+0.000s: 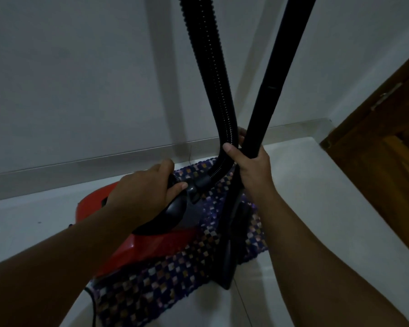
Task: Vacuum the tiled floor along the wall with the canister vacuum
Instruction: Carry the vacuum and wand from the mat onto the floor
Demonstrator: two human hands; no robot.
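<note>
Nearest, the red canister vacuum [149, 244] sits on a checkered mat [165, 289], the left hand [144, 192] wrapped around its black handle, the right hand [250, 168] clamped on the upright wand [269, 90] beside the ribbed hose [208, 67], with pale tiled floor [316, 208] and wall [80, 79] beyond.

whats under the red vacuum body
The red vacuum body sits partly on a checkered woven mat, which lies on the pale tiled floor. The left hand and forearm cover its top, so what its far end rests on is hidden.
</note>
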